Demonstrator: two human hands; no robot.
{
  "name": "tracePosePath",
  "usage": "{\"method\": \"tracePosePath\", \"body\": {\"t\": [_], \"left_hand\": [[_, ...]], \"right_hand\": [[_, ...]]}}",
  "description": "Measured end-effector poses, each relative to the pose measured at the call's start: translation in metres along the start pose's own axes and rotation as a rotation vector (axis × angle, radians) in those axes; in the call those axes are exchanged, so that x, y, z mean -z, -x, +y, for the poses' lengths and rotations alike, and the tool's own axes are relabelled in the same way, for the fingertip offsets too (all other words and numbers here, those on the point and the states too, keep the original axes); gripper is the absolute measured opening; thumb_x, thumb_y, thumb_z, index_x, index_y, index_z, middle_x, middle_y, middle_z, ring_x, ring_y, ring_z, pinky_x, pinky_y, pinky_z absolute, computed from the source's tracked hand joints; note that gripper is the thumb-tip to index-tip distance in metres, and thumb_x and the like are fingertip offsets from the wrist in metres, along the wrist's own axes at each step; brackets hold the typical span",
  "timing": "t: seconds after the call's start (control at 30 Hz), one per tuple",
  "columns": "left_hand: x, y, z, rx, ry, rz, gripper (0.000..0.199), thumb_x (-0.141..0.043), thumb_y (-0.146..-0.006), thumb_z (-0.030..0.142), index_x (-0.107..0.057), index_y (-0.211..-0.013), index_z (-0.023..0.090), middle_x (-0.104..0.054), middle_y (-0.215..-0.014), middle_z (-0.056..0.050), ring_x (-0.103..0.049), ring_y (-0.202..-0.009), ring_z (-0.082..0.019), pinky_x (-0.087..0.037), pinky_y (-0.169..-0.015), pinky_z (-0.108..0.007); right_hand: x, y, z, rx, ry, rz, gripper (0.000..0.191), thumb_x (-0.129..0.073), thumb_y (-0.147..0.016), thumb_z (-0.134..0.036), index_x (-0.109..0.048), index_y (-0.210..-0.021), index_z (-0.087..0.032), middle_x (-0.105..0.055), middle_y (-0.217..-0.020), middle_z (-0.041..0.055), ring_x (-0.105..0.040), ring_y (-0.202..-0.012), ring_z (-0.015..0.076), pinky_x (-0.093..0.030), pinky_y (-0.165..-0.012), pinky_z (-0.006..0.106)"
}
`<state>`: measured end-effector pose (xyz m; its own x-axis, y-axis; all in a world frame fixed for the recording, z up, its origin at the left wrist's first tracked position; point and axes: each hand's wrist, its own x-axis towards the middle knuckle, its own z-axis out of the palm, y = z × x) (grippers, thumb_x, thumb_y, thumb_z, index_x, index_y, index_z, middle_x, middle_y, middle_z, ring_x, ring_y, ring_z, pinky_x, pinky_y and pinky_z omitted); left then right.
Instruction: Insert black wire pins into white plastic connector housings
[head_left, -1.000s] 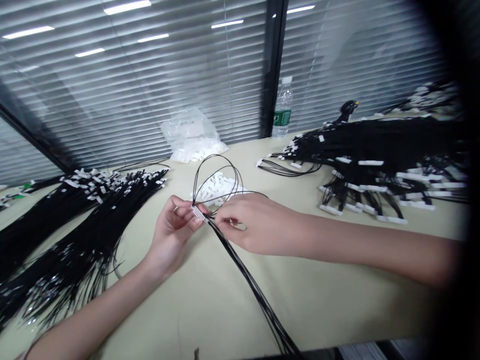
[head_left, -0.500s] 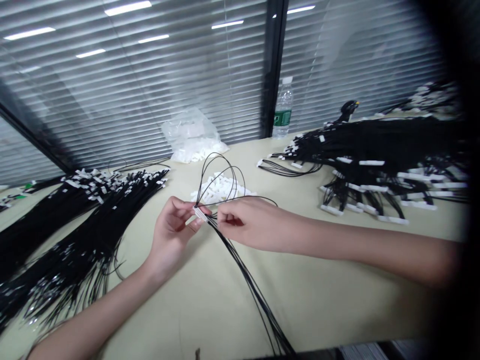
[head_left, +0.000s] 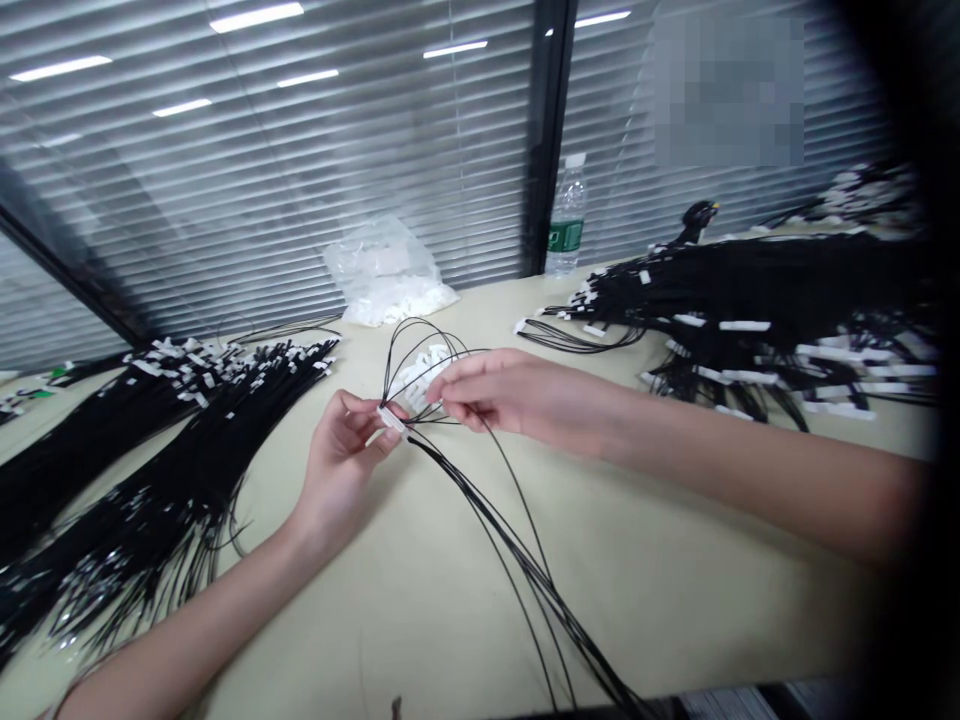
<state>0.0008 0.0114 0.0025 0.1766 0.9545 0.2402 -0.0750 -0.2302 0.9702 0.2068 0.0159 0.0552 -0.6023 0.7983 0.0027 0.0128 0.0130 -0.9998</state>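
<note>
My left hand (head_left: 351, 432) pinches a long white connector housing (head_left: 391, 420) between thumb and fingers. Black wires (head_left: 480, 500) run from the housing, some arching up in loops behind it, others trailing down to the table's front edge. To the right of the housing, my right hand (head_left: 487, 388) is closed in a pinch on a thin black wire (head_left: 517, 480), which hangs from below its fingers. The wire's tip is too small to make out. Just behind the hands lies a pile of small white connector housings (head_left: 411, 382), partly hidden by the right hand.
Bundles of black wires with white ends (head_left: 187, 430) cover the left side. More wire bundles (head_left: 750, 290) with white connectors lie at right. A clear bag of white parts (head_left: 390, 280) and a water bottle (head_left: 566, 225) stand at the back against the window blinds (head_left: 262, 180).
My right hand has moved up and its fingers have stretched out more, with a wire now hanging below it. My left hand has shifted slightly left with the connector housing.
</note>
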Motion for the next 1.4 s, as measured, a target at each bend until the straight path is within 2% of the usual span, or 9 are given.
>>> {"method": "tracePosePath", "body": {"t": [0.17,0.4,0.63,0.73,0.83,0.93,1.07,1.2,1.4], "left_hand": [[0.002,-0.001,-0.001,0.043,0.019,0.009,0.024,-0.063,-0.075,0.012,-0.042,-0.085,0.021,-0.061,-0.091,-0.002,-0.059,-0.087,-0.016,-0.041,-0.085,-0.035],[0.002,-0.001,-0.003,0.129,0.031,0.038,0.023,-0.063,-0.074,0.011,-0.044,-0.084,0.021,-0.062,-0.089,-0.002,-0.06,-0.084,-0.017,-0.041,-0.08,-0.033],[0.0,0.0,-0.002,0.157,0.047,-0.018,0.022,-0.061,-0.075,0.009,-0.043,-0.082,0.02,-0.06,-0.088,-0.002,-0.058,-0.084,-0.017,-0.04,-0.081,-0.034],[-0.002,0.001,-0.001,0.157,0.049,-0.027,0.022,-0.061,-0.075,0.01,-0.043,-0.082,0.02,-0.06,-0.088,-0.002,-0.058,-0.084,-0.016,-0.04,-0.081,-0.033],[-0.004,0.002,0.0,0.17,0.055,-0.022,0.023,-0.062,-0.075,0.009,-0.043,-0.082,0.02,-0.061,-0.089,-0.002,-0.057,-0.084,-0.015,-0.04,-0.08,-0.031],[-0.006,0.004,0.001,0.167,0.074,-0.015,0.024,-0.062,-0.074,0.008,-0.043,-0.081,0.02,-0.062,-0.087,-0.001,-0.056,-0.081,-0.013,-0.04,-0.077,-0.028],[-0.007,0.005,0.003,0.156,0.085,-0.015,0.026,-0.063,-0.071,0.005,-0.044,-0.081,0.02,-0.061,-0.083,0.0,-0.055,-0.081,-0.013,-0.041,-0.073,-0.025],[-0.009,0.008,0.004,0.161,0.123,-0.077,0.023,-0.062,-0.074,0.007,-0.045,-0.083,0.019,-0.061,-0.084,-0.001,-0.055,-0.083,-0.013,-0.04,-0.075,-0.025],[-0.01,0.011,0.007,0.154,0.146,-0.159,0.021,-0.06,-0.076,0.007,-0.043,-0.081,0.019,-0.062,-0.086,-0.002,-0.055,-0.083,-0.012,-0.04,-0.076,-0.025]], "right_hand": [[0.016,0.004,-0.02,0.087,-0.307,0.106,0.03,-0.039,-0.081,-0.011,-0.051,-0.108,-0.008,-0.056,-0.111,0.0121,-0.058,-0.088,0.0104,-0.049,-0.08,0.022],[0.035,0.008,-0.042,0.299,-0.388,0.382,0.016,-0.055,-0.082,-0.02,-0.058,-0.097,-0.014,-0.059,-0.098,0.0007,-0.056,-0.087,0.005,-0.048,-0.079,0.015],[0.05,0.029,-0.062,0.625,-0.246,0.668,0.013,-0.048,-0.088,-0.021,-0.055,-0.099,-0.023,-0.054,-0.107,-0.0033,-0.051,-0.097,0.0033,-0.045,-0.085,0.016],[0.036,0.034,-0.065,0.747,-0.108,0.643,0.022,-0.04,-0.091,-0.018,-0.054,-0.108,-0.02,-0.056,-0.104,-0.0019,-0.053,-0.08,0.002,-0.044,-0.07,0.015],[0.008,0.035,-0.061,0.855,0.285,0.662,0.022,-0.043,-0.088,-0.014,-0.059,-0.104,-0.016,-0.058,-0.078,-0.0006,-0.049,-0.062,0.0047,-0.037,-0.053,0.02],[-0.017,0.033,-0.047,0.767,0.635,0.505,0.014,-0.051,-0.084,-0.014,-0.064,-0.089,-0.016,-0.06,-0.072,-0.0022,-0.051,-0.062,0.0055,-0.037,-0.053,0.02],[-0.027,0.021,-0.015,0.49,0.725,0.277,0.013,-0.051,-0.082,-0.021,-0.064,-0.081,-0.021,-0.062,-0.071,-0.0071,-0.049,-0.059,0.003,-0.034,-0.051,0.016],[-0.02,0.004,0.01,0.349,0.785,0.297,0.013,-0.05,-0.081,-0.022,-0.063,-0.079,-0.023,-0.059,-0.066,-0.0094,-0.046,-0.057,0.0018,-0.032,-0.053,0.016],[-0.014,-0.002,0.015,0.391,0.877,0.345,0.016,-0.046,-0.085,-0.026,-0.062,-0.081,-0.023,-0.056,-0.064,-0.009,-0.044,-0.058,0.002,-0.03,-0.057,0.017]]}}
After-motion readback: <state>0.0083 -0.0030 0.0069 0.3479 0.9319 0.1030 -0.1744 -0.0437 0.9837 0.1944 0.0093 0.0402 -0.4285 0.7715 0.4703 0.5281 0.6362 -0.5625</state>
